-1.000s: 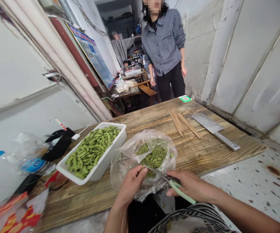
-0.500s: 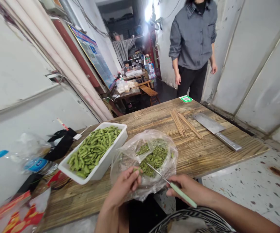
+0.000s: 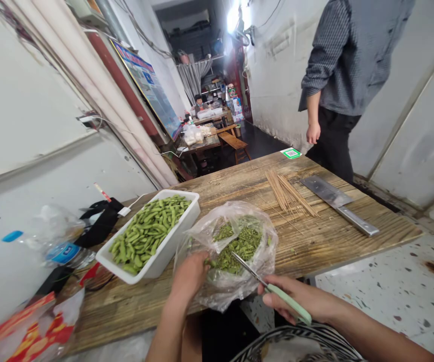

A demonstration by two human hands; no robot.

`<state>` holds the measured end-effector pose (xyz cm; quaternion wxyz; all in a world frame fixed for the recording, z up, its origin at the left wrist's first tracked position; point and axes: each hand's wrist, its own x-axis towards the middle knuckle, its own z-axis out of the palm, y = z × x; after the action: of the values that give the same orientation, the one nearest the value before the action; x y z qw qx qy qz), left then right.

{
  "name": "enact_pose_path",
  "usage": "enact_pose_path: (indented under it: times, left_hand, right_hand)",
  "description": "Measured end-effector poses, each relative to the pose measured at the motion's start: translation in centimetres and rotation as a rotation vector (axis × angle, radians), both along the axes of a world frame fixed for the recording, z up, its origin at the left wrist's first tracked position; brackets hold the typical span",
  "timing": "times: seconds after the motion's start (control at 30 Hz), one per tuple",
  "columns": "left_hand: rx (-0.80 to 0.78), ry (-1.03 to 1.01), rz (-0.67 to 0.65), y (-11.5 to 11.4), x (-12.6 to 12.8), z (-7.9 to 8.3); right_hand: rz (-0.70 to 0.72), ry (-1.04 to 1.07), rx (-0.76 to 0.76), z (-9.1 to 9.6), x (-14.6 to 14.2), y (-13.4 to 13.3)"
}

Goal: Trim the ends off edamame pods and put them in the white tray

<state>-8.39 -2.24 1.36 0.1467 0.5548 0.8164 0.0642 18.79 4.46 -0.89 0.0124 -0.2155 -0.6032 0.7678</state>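
My right hand (image 3: pixel 290 296) is closed around the light-green handle of a pair of scissors (image 3: pixel 287 301). Their metal blades point up and left over a clear plastic bag (image 3: pixel 264 221), which lies open with many small green clippings (image 3: pixel 239 246) inside. At the bag's near left side, my left hand (image 3: pixel 191 274) is turned down with its fingers bent, a green soybean pod (image 3: pixel 211 262) at the fingertips; the hand partly hides the grip. Left of the bag, a white plastic tub (image 3: pixel 152 271) is heaped with green soybean pods (image 3: pixel 149 231).
On the wooden table (image 3: pixel 315 256) lie thin bamboo skewers (image 3: pixel 288 193) and a cleaver (image 3: pixel 337 203). A QR card (image 3: pixel 291 153) sits at the far edge. Left are a plastic bottle (image 3: pixel 64 252) and a red-printed bag (image 3: pixel 32 332). A person (image 3: pixel 345 70) stands beyond the table.
My left hand has moved slightly up and turned over, hiding its fingers. The scissors stay in my right hand over the bag. The person beyond the table has moved right and turned.
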Motion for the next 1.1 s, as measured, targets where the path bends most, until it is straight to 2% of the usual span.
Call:
enact_pose_path:
  times: [0.07,0.23,0.3,0.37,0.43,0.5,0.57,0.63,0.73,0.9,1.1]
  left_hand:
    - [0.007,0.017,-0.035,0.2,-0.1,-0.2]
    - [0.049,-0.041,-0.029,0.5,-0.6,-1.0]
    - [0.076,-0.056,0.011,0.6,-0.6,-1.0]
    - [0.17,-0.092,0.076,0.7,-0.4,-0.6]
    - [0.28,-0.163,0.089,0.6,0.3,-0.1]
    - [0.369,-0.216,0.026,0.5,1.3,0.2]
    - [0.452,-0.229,-0.049,0.3,2.3,0.1]
    - [0.508,-0.241,-0.086,0.2,3.2,-0.3]
    - [0.49,-0.282,-0.111,0.1,4.2,-0.7]
    - [0.398,-0.356,-0.169,0.4,4.9,0.0]
    - [0.401,-0.389,-0.135,0.6,5.2,0.1]
  right_hand:
    - [0.0,-0.002,0.007,-0.2,0.0,0.0]
    - [0.01,-0.004,0.033,-0.3,-0.1,-0.2]
    - [0.005,-0.013,0.051,-0.3,-0.1,-0.2]
    - [0.007,-0.032,0.092,-0.2,-0.1,-0.1]
    - [-0.011,-0.037,0.206,0.1,-0.1,-0.1]
    - [-0.044,-0.03,0.373,0.5,-0.1,0.0]
    - [-0.069,-0.042,0.507,0.8,-0.2,0.1]
    - [-0.074,-0.088,0.574,1.1,-0.2,0.1]
    - [-0.097,-0.151,0.633,1.3,-0.1,-0.1]
    - [-0.13,-0.198,0.681,1.7,-0.1,-0.3]
    - [-0.19,-0.222,0.784,1.4,-0.7,-0.6]
